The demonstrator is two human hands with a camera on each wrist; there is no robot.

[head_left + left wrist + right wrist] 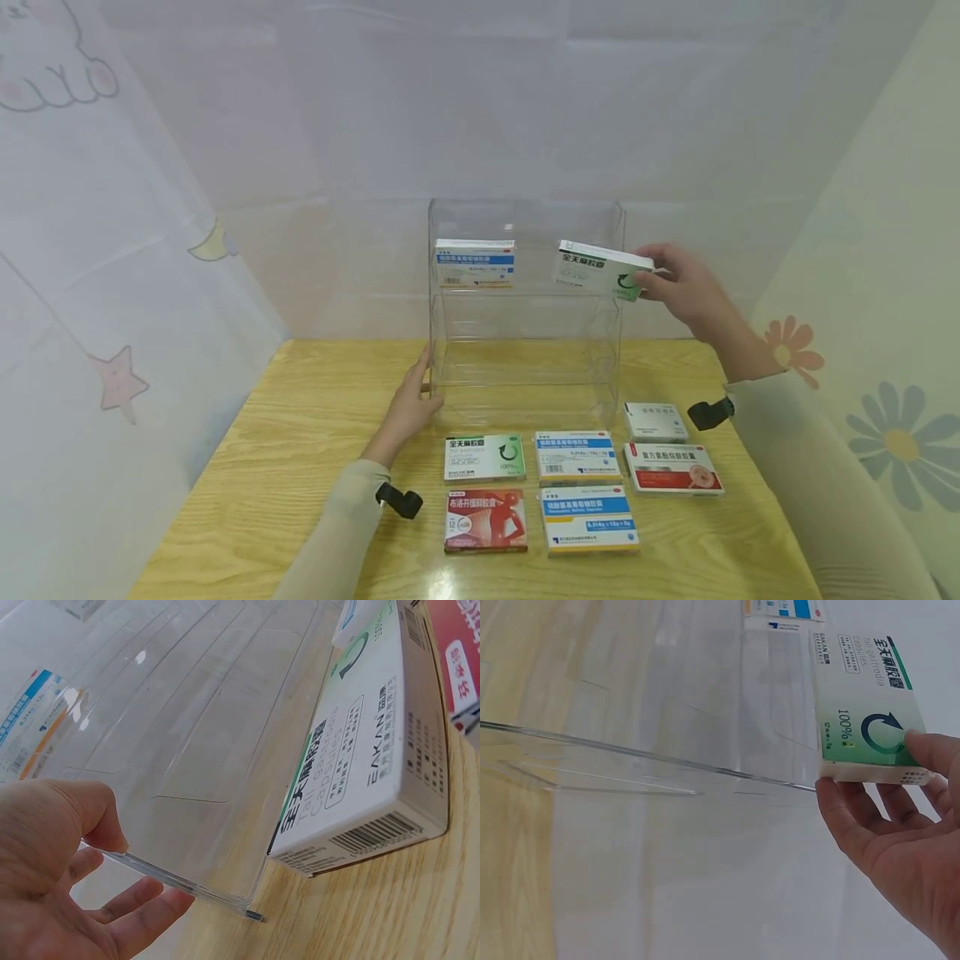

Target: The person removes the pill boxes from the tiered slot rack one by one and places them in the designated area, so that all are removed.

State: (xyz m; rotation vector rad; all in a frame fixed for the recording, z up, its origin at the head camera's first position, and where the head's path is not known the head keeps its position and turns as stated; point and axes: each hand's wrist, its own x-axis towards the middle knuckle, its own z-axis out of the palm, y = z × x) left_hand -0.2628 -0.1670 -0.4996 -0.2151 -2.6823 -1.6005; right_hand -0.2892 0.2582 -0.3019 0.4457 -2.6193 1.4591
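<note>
My right hand [686, 287] grips a white and green medicine box [602, 271] by its right end, thumb on the printed face. It holds the box, slightly tilted, at the top tier of a clear plastic display rack [525, 362], right of a blue and white medicine box [476, 265] standing in that tier. In the right wrist view the fingers [847, 825] lie along the box's end and back. My left hand [411, 410] holds the rack's left side edge; in the left wrist view the thumb [105, 821] is on one side and fingers on the other.
Before the rack on the wooden table [300, 467] lie another green and white box [484, 458], a red box [486, 522] and two blue and white boxes [588, 518]. Further right lie a grey-white box [656, 422] and a red and white box [674, 468]. A cloth backdrop [360, 150] hangs behind.
</note>
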